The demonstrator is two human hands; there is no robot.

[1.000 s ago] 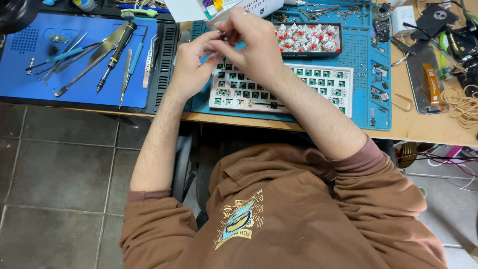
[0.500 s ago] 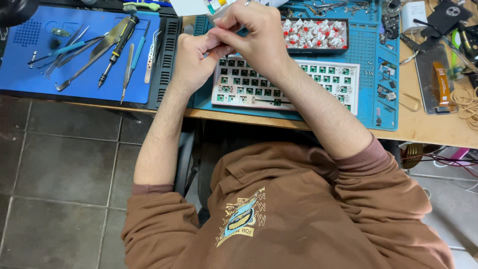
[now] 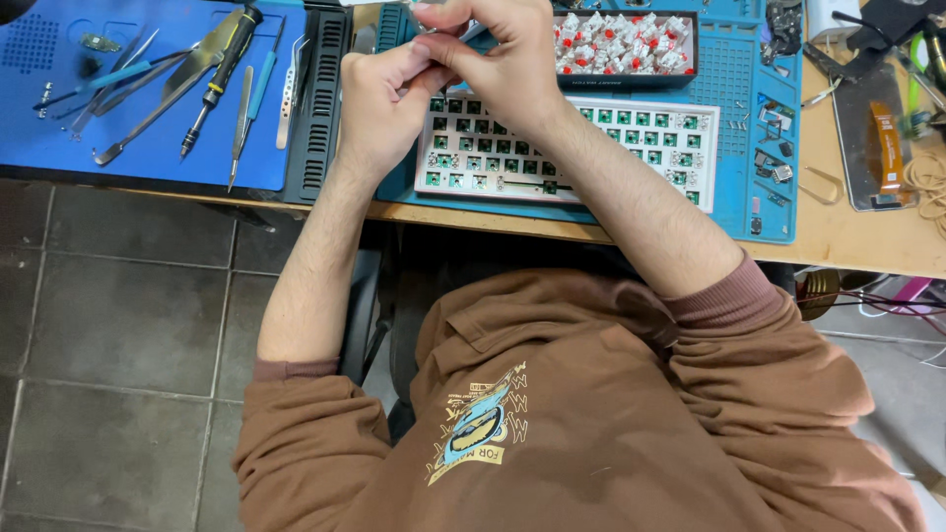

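White keyboard (image 3: 591, 158): bare plate, green board showing through square sockets, flat on a teal ribbed mat (image 3: 749, 197). Black tray (image 3: 631, 44) behind it, full of red-and-clear switches. Blue mat (image 3: 59, 148) at the left carries thin metal tools (image 3: 212, 74). Versus half a second ago: hands sit closer and higher in view, same pinch. Left hand (image 3: 379, 103) and right hand (image 3: 503, 59) both curled, fingertips meeting on a small part (image 3: 434, 34) above the keyboard's left end; part mostly hidden.

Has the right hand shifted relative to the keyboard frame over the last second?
No. The right hand stays pinched against the left hand above the keyboard frame's upper-left corner.
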